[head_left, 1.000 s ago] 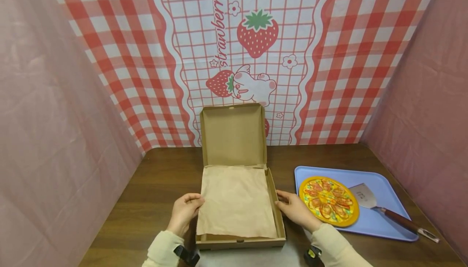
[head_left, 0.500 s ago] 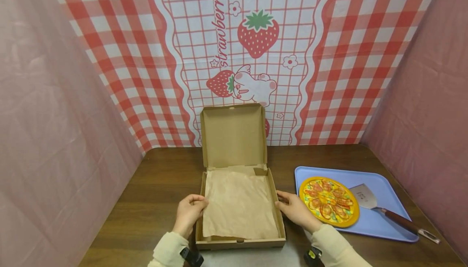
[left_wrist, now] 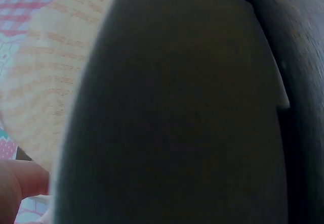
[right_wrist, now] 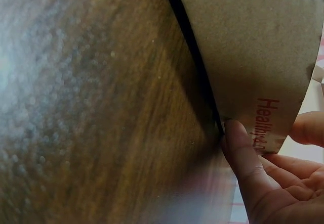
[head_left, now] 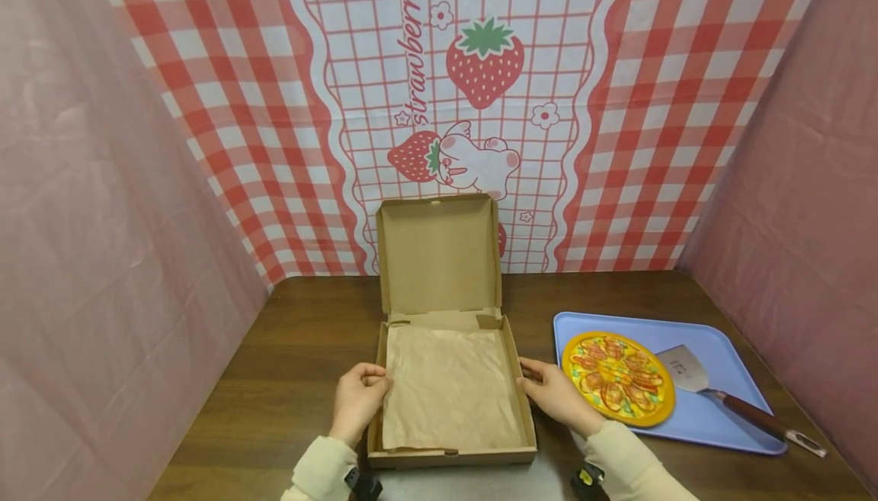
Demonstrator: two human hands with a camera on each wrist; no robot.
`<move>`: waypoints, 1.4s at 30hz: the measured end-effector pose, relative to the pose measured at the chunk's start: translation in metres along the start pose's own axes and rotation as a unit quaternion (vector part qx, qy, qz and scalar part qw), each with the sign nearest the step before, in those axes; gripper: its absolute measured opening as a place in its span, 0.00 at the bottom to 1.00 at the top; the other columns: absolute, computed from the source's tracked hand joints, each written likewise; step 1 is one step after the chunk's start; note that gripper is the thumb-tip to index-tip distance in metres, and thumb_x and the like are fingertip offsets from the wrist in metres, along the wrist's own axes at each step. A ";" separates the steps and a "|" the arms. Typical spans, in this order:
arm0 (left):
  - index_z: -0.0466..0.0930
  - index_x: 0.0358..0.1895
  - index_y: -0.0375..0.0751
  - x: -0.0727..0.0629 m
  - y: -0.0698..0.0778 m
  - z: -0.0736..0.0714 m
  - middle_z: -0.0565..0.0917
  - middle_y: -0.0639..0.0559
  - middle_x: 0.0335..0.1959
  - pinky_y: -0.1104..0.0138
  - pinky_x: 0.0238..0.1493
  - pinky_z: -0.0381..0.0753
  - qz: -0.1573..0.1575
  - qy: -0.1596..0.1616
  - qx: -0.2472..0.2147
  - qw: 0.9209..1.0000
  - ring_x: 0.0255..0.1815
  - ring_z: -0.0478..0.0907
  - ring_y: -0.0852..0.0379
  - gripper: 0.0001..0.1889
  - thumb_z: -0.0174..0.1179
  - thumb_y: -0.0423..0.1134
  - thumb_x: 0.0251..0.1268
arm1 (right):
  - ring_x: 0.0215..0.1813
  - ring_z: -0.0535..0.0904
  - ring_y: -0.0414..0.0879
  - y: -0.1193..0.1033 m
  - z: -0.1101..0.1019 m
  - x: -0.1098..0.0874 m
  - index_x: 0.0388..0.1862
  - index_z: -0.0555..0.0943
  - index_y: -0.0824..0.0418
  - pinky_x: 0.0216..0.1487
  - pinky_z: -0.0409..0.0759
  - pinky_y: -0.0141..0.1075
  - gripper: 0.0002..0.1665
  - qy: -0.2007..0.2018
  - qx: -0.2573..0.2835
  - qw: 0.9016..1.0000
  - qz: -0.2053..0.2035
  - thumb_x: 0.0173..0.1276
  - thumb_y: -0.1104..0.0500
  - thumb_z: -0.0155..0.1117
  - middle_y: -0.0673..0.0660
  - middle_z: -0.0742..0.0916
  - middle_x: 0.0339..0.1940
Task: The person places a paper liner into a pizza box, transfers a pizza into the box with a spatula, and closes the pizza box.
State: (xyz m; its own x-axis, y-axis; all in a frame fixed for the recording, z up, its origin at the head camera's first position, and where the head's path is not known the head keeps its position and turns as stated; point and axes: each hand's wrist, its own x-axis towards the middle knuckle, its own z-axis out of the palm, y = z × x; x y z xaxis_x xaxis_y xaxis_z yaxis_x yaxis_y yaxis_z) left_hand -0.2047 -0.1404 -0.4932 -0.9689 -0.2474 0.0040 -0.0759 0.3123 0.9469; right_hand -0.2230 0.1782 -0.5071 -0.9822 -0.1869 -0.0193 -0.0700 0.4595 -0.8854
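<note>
A brown cardboard pizza box (head_left: 440,255) stands with its lid raised, a sheet of brown paper (head_left: 449,390) lying inside its base. At the box's left wall, my left hand (head_left: 358,402) pinches the paper's left edge; the left wrist view shows print on the paper (left_wrist: 45,72), while the box's dark side wall blocks much of that view. My right hand (head_left: 559,394) grips the right wall of the box, its fingers (right_wrist: 243,153) outside against the red lettering and the thumb at the top rim.
To the right, a blue tray (head_left: 727,379) bears a toy-like pizza (head_left: 617,377) and a spatula (head_left: 686,370), whose brown handle (head_left: 751,413) overhangs the tray's edge. A checked strawberry cloth (head_left: 480,66) hangs behind the wooden table (head_left: 302,341).
The paper has moved right and down into the box base, uncovering the back and left inner walls. My left hand has shifted slightly right with it. The right hand stays on the box.
</note>
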 end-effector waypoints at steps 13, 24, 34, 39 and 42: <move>0.80 0.37 0.33 -0.001 0.001 -0.001 0.87 0.45 0.27 0.69 0.25 0.76 0.068 0.010 0.110 0.992 0.25 0.78 0.60 0.08 0.64 0.29 0.54 | 0.55 0.83 0.59 -0.002 0.000 0.001 0.64 0.70 0.79 0.47 0.86 0.42 0.28 0.004 -0.014 1.000 0.003 0.69 0.66 0.60 0.74 0.82 0.56; 0.83 0.33 0.34 -0.003 0.002 0.004 0.86 0.46 0.26 0.66 0.27 0.78 0.161 0.022 0.221 0.962 0.26 0.80 0.56 0.04 0.63 0.26 0.53 | 0.56 0.82 0.60 -0.004 -0.001 0.000 0.64 0.71 0.79 0.52 0.84 0.47 0.28 0.004 -0.029 1.000 0.002 0.68 0.66 0.60 0.73 0.83 0.56; 0.79 0.23 0.33 -0.010 0.005 0.011 0.81 0.42 0.23 0.55 0.25 0.79 0.232 0.004 0.323 0.917 0.26 0.81 0.41 0.04 0.60 0.22 0.46 | 0.57 0.82 0.60 -0.003 -0.001 0.000 0.64 0.70 0.79 0.53 0.83 0.47 0.27 0.005 -0.027 1.000 0.001 0.68 0.66 0.60 0.74 0.82 0.57; 0.77 0.21 0.33 -0.013 0.003 0.015 0.77 0.42 0.20 0.55 0.19 0.77 0.250 0.013 0.361 0.898 0.20 0.79 0.40 0.05 0.57 0.21 0.48 | 0.57 0.82 0.60 -0.002 -0.001 0.000 0.64 0.70 0.79 0.52 0.84 0.46 0.27 0.004 -0.022 1.000 -0.001 0.68 0.67 0.59 0.74 0.82 0.57; 0.78 0.21 0.31 -0.015 0.004 0.017 0.77 0.41 0.19 0.54 0.17 0.77 0.265 0.022 0.388 0.883 0.18 0.79 0.40 0.04 0.58 0.21 0.48 | 0.57 0.82 0.61 -0.001 -0.001 0.000 0.64 0.70 0.80 0.52 0.84 0.46 0.27 0.004 -0.022 1.000 -0.002 0.69 0.67 0.59 0.74 0.82 0.57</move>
State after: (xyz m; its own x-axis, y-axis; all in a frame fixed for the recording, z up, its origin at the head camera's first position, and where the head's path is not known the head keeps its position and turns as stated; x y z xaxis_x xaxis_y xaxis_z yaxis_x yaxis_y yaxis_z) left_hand -0.1948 -0.1197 -0.4953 -0.9077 0.0929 0.4092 0.2315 0.9242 0.3036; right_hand -0.2234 0.1782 -0.5057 -0.9834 -0.1812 -0.0113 -0.0816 0.4964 -0.8643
